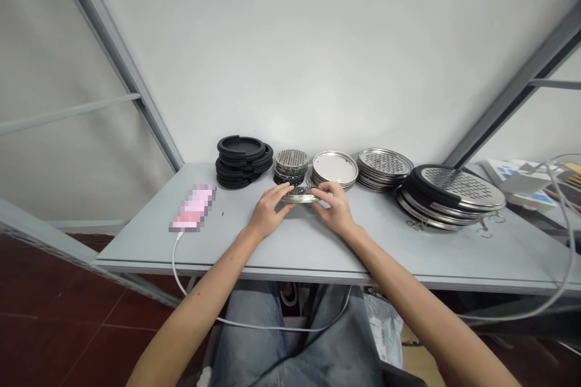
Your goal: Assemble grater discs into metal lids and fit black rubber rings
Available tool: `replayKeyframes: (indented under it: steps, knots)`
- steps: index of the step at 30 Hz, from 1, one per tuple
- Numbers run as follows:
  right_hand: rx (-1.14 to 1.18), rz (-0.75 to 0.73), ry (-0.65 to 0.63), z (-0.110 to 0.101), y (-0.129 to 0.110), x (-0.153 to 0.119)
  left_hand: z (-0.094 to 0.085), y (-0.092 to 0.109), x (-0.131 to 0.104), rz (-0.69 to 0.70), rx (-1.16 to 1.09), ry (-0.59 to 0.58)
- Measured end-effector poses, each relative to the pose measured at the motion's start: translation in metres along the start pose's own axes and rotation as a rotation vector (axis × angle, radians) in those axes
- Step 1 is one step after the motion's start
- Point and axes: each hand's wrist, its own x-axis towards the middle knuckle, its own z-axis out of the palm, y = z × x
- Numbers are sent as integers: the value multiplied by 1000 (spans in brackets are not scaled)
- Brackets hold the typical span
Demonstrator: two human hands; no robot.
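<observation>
Between my two hands is a round metal disc with a shiny rim and a dark, patterned top. My left hand grips its left edge, thumb below and fingers on top. On the right edge, my right hand holds it the same way. Just behind the disc stand a stack of small perforated discs and a stack of plain silver plates. Further left are stacked black rings; to the right is a stack of slotted metal discs.
At the right, large grater discs with a black rim piece and wire hooks are piled up. A phone with a white cable lies at the left of the grey table. White boxes sit beyond the right frame post.
</observation>
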Motion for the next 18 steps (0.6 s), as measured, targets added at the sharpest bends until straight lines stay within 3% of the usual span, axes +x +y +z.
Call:
replayKeyframes:
  steps: [4,11,18]
  knots:
    - [17,14,-30,1,-3,1,2,-2,-1,-7,-80,-22]
    - [138,209,-57,1,16,3,-1,-8,1,-106,-79,129]
    - [201,270,-3,3,20,2,2,-14,-1,-179,-145,119]
